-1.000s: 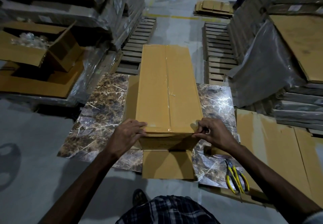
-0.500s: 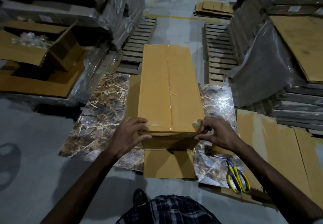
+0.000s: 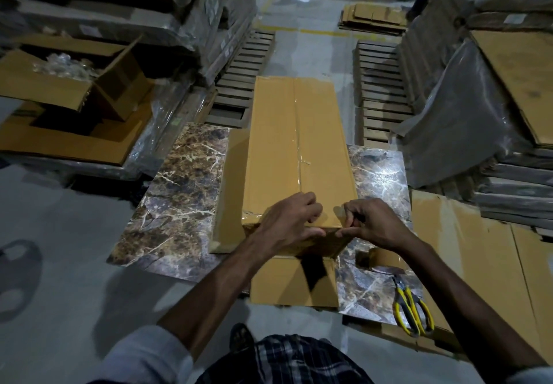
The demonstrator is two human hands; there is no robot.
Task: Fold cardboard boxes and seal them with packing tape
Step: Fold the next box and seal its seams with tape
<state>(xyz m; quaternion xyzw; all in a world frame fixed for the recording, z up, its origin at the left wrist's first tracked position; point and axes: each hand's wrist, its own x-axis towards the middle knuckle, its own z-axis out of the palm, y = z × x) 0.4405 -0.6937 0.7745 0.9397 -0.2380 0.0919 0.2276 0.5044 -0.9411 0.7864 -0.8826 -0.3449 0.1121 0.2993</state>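
Labels on the wrapped stacks [image 3: 209, 24] are too small to read. The cardboard box [image 3: 299, 150] lies on the marble slab [image 3: 179, 192], running away from the grip, with clear tape along its top seam. The left hand [image 3: 290, 222] clamps the near top edge, fingers curled above, thumb beneath. The right hand [image 3: 374, 225] pinches that edge just beside it; whether it also holds tape is unclear. The open flap [image 3: 287, 285] lies below the hands, and the yellow-handled scissors [image 3: 413, 309] lie nearer, well to the right.

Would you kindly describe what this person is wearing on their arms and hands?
The left hand and the right hand are bare, with no gloves. No watch or band shows on either wrist. The left sleeve and right sleeve are pale fabric, ending near the elbow.
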